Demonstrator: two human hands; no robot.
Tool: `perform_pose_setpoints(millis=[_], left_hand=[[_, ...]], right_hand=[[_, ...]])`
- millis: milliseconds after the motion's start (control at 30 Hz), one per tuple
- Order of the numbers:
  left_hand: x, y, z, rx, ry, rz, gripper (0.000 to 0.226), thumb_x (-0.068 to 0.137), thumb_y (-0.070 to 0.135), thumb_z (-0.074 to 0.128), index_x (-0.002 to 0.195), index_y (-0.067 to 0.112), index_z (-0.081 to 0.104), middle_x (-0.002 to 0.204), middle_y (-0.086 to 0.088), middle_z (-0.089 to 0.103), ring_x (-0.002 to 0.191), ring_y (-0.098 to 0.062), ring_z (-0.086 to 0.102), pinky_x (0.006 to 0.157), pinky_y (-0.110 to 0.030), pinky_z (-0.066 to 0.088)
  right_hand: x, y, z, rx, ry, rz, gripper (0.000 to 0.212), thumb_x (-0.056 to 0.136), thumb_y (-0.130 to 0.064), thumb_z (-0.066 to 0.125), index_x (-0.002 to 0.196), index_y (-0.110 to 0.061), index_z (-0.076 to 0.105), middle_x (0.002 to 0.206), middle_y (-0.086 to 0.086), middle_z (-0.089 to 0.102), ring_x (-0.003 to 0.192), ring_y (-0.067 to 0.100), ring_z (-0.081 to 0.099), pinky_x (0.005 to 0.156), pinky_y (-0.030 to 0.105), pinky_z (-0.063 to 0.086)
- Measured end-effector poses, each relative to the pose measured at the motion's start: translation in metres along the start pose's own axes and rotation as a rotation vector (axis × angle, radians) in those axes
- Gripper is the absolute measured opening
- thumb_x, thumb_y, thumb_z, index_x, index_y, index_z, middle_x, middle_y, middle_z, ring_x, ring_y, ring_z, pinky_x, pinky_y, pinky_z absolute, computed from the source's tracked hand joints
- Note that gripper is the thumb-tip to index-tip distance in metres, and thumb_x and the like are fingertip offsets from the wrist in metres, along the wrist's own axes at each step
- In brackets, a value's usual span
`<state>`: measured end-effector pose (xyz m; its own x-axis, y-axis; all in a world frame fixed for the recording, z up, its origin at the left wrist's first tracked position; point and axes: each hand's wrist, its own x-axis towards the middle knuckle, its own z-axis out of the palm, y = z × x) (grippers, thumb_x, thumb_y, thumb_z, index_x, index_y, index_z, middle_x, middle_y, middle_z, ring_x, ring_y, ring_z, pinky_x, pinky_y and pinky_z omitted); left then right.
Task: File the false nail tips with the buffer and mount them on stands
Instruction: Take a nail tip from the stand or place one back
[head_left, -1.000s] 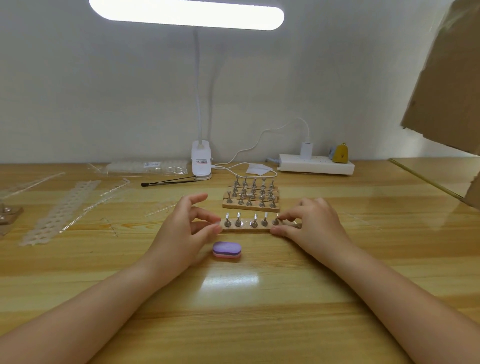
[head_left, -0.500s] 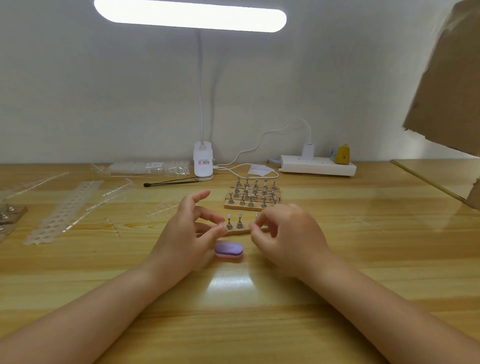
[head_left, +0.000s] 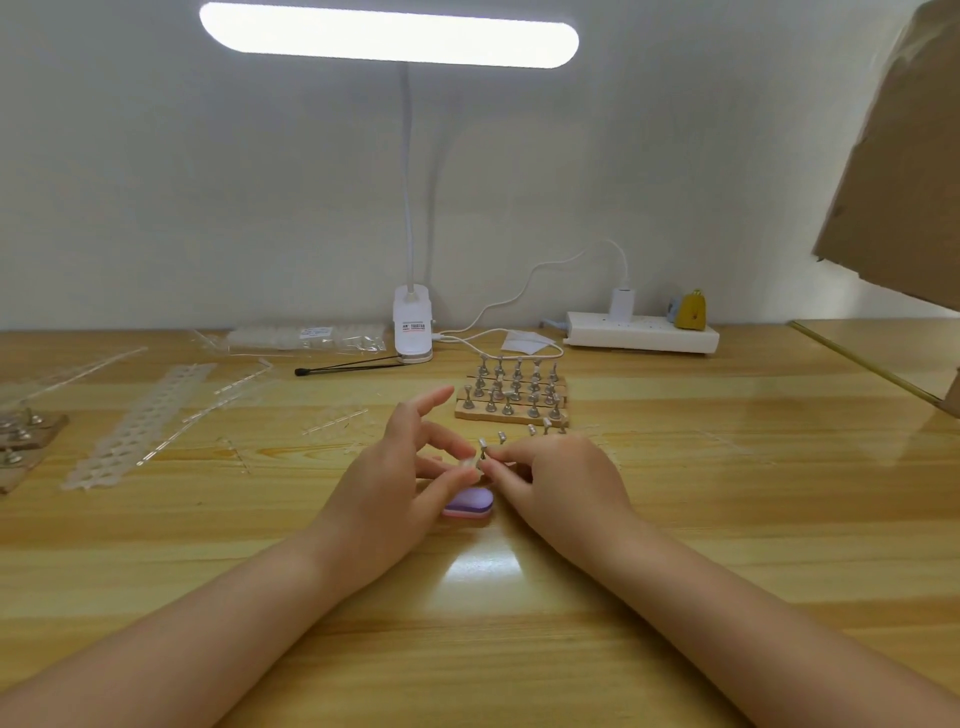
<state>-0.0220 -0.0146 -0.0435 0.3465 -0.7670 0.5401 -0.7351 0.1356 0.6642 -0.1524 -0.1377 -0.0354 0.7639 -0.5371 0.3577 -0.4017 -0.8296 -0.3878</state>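
My right hand has left the row's end and now pinches a stand; my left hand pinches a tip beside it, ready to mount. The buffer lies at 6 o'clock below them on the worktop.

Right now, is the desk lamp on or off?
On. The lamp bar glows bright white along its whole length, and its glare reflects off the table just below the hands.
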Motion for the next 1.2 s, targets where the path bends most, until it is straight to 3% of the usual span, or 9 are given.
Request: perform_pose_setpoints(millis=[267, 467, 733, 833, 900, 967, 1100, 1200], left_hand=[[-0.001, 0.0, 0.002, 0.045, -0.015, 0.069, 0.07, 0.085, 0.019, 0.07, 0.129, 0.051, 0.027, 0.103, 0.022, 0.061, 0.084, 0.003, 0.066, 0.076, -0.008, 0.048], [0.0, -0.002, 0.001, 0.055, 0.029, 0.036, 0.068, 0.083, 0.02, 0.071, 0.128, 0.049, 0.029, 0.094, 0.016, 0.062, 0.088, 0.001, 0.065, 0.078, -0.01, 0.047], [0.003, 0.002, -0.001, 0.127, 0.129, 0.08, 0.067, 0.078, 0.014, 0.076, 0.135, 0.015, 0.041, 0.096, 0.011, 0.062, 0.09, -0.003, 0.062, 0.085, -0.008, 0.043], [0.002, 0.008, -0.001, 0.109, 0.154, 0.094, 0.066, 0.077, 0.014, 0.077, 0.132, 0.019, 0.041, 0.096, 0.011, 0.063, 0.094, 0.0, 0.06, 0.085, -0.007, 0.043], [0.001, 0.014, 0.0, 0.082, 0.159, 0.109, 0.063, 0.076, 0.022, 0.076, 0.13, 0.022, 0.042, 0.096, 0.012, 0.065, 0.093, 0.002, 0.06, 0.084, -0.007, 0.042], [-0.001, 0.018, 0.001, 0.063, 0.155, 0.123, 0.062, 0.074, 0.032, 0.072, 0.128, 0.023, 0.044, 0.096, 0.014, 0.066, 0.093, 0.002, 0.06, 0.084, -0.007, 0.042], [-0.002, 0.019, 0.001, 0.066, 0.163, 0.117, 0.061, 0.072, 0.035, 0.072, 0.126, 0.029, 0.044, 0.096, 0.016, 0.067, 0.092, -0.001, 0.061, 0.083, -0.009, 0.043], [-0.002, 0.017, 0.001, 0.051, 0.191, 0.094, 0.061, 0.07, 0.036, 0.073, 0.125, 0.027, 0.047, 0.095, 0.016, 0.068, 0.09, -0.001, 0.062, 0.081, -0.006, 0.041]], right_hand=[[0.002, -0.002, -0.003, 0.009, -0.01, 0.004, 0.022, 0.093, -0.041, 0.054, 0.103, -0.033, 0.072, 0.091, -0.007, 0.072, 0.087, 0.014, 0.062, 0.07, 0.03, 0.049], [-0.001, -0.002, -0.002, 0.045, 0.041, 0.013, 0.018, 0.089, -0.037, 0.058, 0.097, -0.03, 0.073, 0.088, -0.011, 0.071, 0.086, 0.01, 0.063, 0.069, 0.028, 0.049], [-0.003, -0.003, -0.002, 0.109, 0.045, -0.006, 0.015, 0.088, -0.031, 0.059, 0.096, -0.028, 0.072, 0.09, -0.012, 0.072, 0.08, 0.008, 0.062, 0.069, 0.028, 0.05], [-0.004, -0.002, -0.002, 0.201, 0.077, -0.014, 0.011, 0.085, -0.026, 0.063, 0.092, -0.025, 0.072, 0.084, -0.014, 0.07, 0.068, 0.001, 0.058, 0.069, 0.027, 0.049], [-0.006, -0.003, -0.002, 0.324, 0.08, -0.027, 0.007, 0.083, -0.02, 0.068, 0.088, -0.021, 0.073, 0.078, -0.015, 0.068, 0.062, -0.004, 0.055, 0.066, 0.018, 0.047], [-0.007, -0.003, -0.002, 0.452, 0.062, -0.023, 0.007, 0.082, -0.016, 0.071, 0.086, -0.02, 0.074, 0.074, -0.013, 0.068, 0.058, -0.001, 0.057, 0.061, 0.014, 0.045], [-0.008, -0.002, -0.003, 0.629, 0.066, -0.002, 0.017, 0.083, -0.014, 0.072, 0.082, -0.031, 0.072, 0.071, -0.016, 0.069, 0.056, 0.015, 0.063, 0.052, 0.021, 0.049], [-0.009, -0.002, -0.002, 0.651, 0.068, -0.021, 0.021, 0.083, -0.015, 0.072, 0.079, -0.035, 0.07, 0.07, -0.02, 0.068, 0.054, 0.006, 0.06, 0.05, 0.016, 0.046]])
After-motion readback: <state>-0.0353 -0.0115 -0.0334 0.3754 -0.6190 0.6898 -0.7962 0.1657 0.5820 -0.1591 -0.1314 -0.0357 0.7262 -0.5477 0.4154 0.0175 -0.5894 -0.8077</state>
